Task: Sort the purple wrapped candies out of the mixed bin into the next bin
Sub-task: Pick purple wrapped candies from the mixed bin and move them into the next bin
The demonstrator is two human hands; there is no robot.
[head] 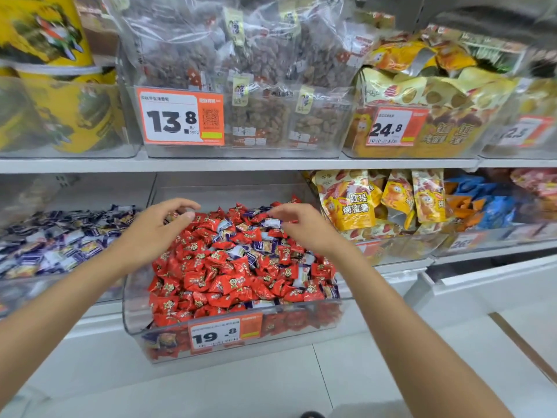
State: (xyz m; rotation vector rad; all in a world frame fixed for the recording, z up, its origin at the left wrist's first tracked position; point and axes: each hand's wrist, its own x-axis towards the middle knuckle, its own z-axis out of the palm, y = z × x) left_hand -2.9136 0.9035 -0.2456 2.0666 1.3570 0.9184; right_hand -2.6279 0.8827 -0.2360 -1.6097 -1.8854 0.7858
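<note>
**Shop shelf point(241, 165): sort partway, plenty of purple left**

Mixed bin point(128, 297) at centre: mostly red candies point(229, 282), purple wrapped candies point(259, 245) dotted through the top layer. Next bin point(27, 292), on the left: a heap of purple wrappers. Left hand point(159, 227) over the mixed bin's back left corner, fingers loosely curved, nothing visible in it. Right hand point(301, 227) at the back right, fingertips point(280, 210) down on a purple piece point(272, 222); pinch or mere touch, cannot tell. Judged partway at best: many pieces left to pull, deeper layers hidden.
</note>
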